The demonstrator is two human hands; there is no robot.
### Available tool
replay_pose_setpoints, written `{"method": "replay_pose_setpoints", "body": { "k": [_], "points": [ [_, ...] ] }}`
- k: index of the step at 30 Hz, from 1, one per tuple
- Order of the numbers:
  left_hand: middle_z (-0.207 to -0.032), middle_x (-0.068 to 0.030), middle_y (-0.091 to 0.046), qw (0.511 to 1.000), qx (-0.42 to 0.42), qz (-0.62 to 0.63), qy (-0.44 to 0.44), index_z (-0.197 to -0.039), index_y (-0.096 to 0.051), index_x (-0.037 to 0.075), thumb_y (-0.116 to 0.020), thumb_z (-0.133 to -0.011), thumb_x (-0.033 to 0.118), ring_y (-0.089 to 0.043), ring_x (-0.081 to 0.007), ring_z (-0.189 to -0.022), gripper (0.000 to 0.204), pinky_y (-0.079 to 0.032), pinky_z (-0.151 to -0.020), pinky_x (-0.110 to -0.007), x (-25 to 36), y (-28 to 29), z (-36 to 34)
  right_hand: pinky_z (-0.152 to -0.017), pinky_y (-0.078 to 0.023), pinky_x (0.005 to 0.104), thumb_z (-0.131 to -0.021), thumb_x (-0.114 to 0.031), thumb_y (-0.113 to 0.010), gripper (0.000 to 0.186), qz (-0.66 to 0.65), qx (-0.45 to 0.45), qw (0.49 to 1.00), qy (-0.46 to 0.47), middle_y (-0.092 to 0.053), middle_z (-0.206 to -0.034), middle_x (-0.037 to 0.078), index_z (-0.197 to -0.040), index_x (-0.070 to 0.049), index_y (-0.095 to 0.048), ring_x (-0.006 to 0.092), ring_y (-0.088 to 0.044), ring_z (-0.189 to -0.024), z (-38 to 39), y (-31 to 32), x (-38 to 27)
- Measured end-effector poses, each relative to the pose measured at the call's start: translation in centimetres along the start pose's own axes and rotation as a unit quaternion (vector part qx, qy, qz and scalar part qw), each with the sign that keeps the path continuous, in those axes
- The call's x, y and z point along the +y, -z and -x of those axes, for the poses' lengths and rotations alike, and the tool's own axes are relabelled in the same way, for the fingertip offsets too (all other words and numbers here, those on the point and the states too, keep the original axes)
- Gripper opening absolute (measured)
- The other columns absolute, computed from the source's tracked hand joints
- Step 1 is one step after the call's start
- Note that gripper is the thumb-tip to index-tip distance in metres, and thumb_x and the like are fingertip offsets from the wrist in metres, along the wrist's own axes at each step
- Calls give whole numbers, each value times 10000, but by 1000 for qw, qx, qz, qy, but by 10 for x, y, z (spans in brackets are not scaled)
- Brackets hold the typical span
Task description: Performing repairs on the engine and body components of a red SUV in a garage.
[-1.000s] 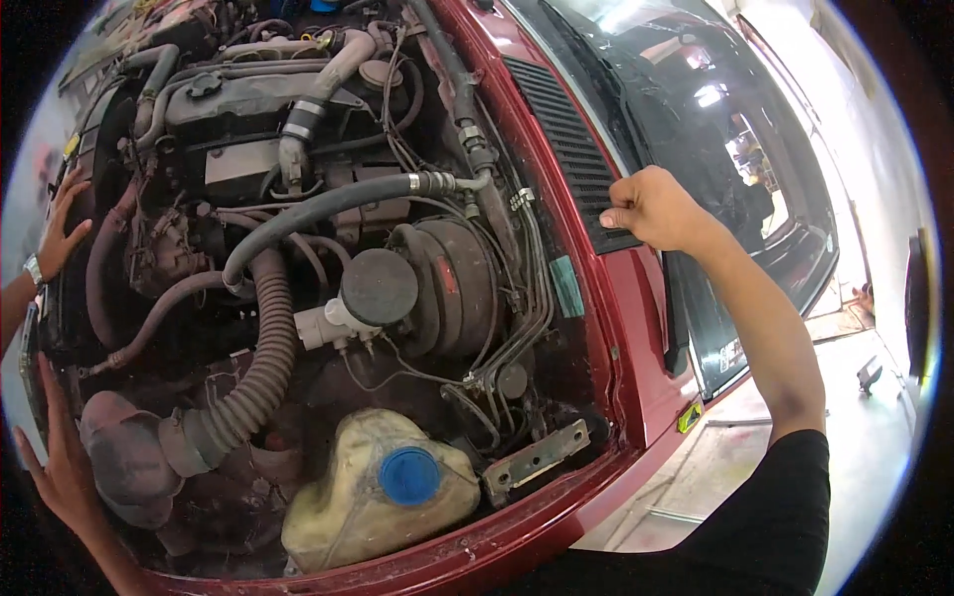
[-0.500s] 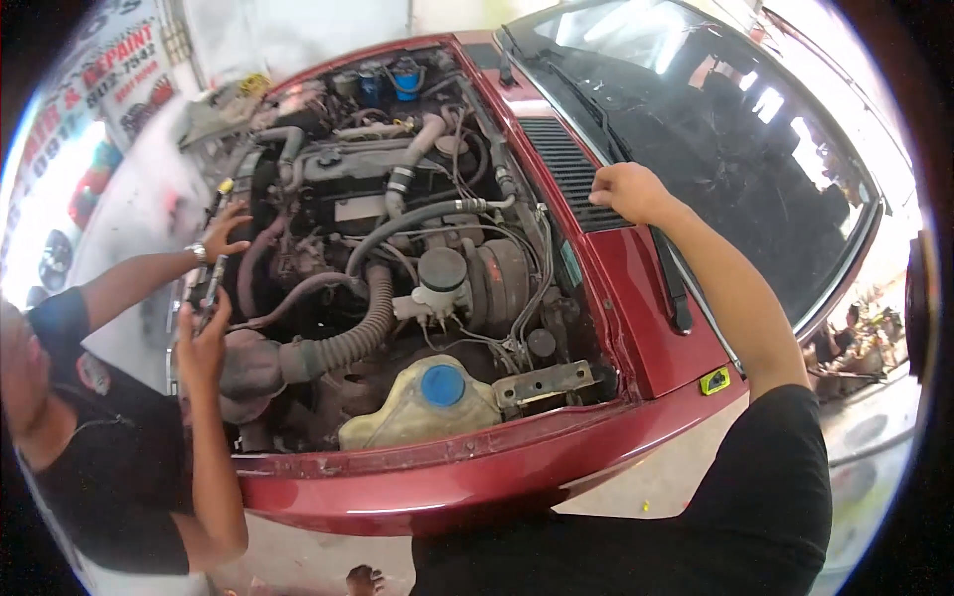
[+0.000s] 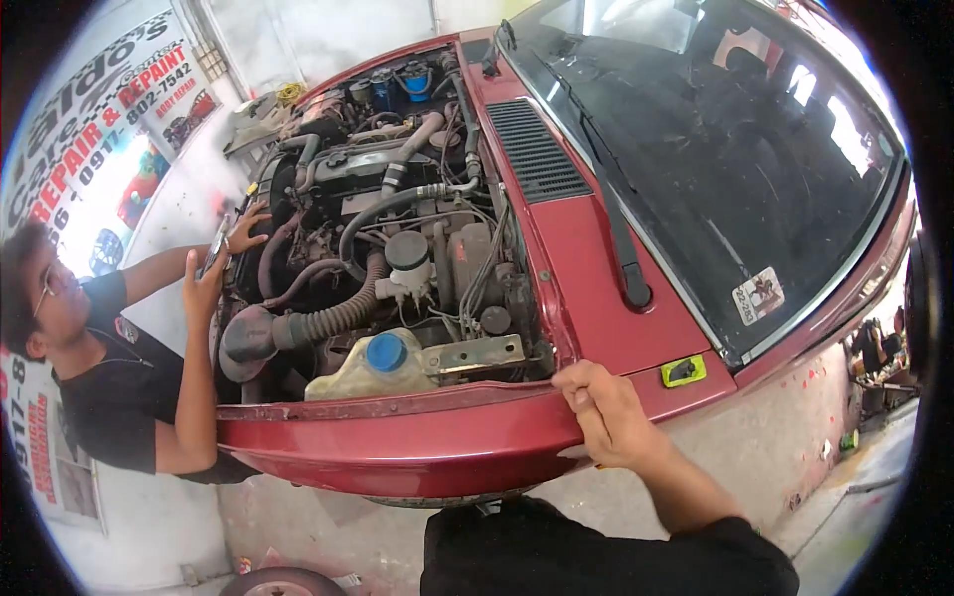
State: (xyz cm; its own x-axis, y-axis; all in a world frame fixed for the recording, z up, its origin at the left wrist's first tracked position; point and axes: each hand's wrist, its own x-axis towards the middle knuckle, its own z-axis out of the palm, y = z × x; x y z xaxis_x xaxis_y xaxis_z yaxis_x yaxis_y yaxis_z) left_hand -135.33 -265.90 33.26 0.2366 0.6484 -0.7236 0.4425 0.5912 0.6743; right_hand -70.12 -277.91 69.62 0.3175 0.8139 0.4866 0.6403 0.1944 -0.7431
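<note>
My right hand [image 3: 604,409] hangs over the inner edge of the red fender [image 3: 397,442], near the back corner of the engine bay. Its fingers are curled in; whatever they may hold is hidden. Close by lie a metal bracket [image 3: 475,357] and a pale plastic reservoir with a blue cap [image 3: 387,352]. Just right of the hand, a small yellow-green piece with a black middle [image 3: 684,371] sits on the red bodywork. My left hand is out of the picture.
A co-worker [image 3: 129,348] leans in at the left, one hand near the engine, the other on a dark flat object [image 3: 214,253]. The engine [image 3: 368,199] lies exposed. A wiper arm [image 3: 621,243] rests by the windshield [image 3: 715,149]. A wheel [image 3: 283,584] lies on the floor.
My right hand has come back from the cowl vent toward me, down to the fender edge. The view has shifted, showing more windshield and floor. The co-worker stays at the engine's left side.
</note>
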Motion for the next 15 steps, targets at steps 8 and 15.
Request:
{"method": "replay_pose_setpoints", "body": {
  "k": [8, 15],
  "points": [
    [-1096, -55, -776, 982, 47, -175, -61, -1165, -737, 68, -652, -846, -54, -760, -155, -886, 352, -646, -748, -314, -7, -36, 40, -757, -582, 461, -965, 46, -574, 574, -31, -23, 999, -10, -657, -979, 138, -1516, -63, -456, 350, -697, -866, -1, 5, 3],
    [-1084, -59, -777, 966, 72, -244, -54, -1165, -737, 54, -647, -859, -64, -759, -158, -873, 340, -647, -740, -318, 18, -54, 65, -724, -579, 453, -1047, -70, -576, 474, 1, -78, 996, -38, -695, -996, 147, -1515, -64, -496, 364, -705, -830, 7, 6, 4]
  ]
}}
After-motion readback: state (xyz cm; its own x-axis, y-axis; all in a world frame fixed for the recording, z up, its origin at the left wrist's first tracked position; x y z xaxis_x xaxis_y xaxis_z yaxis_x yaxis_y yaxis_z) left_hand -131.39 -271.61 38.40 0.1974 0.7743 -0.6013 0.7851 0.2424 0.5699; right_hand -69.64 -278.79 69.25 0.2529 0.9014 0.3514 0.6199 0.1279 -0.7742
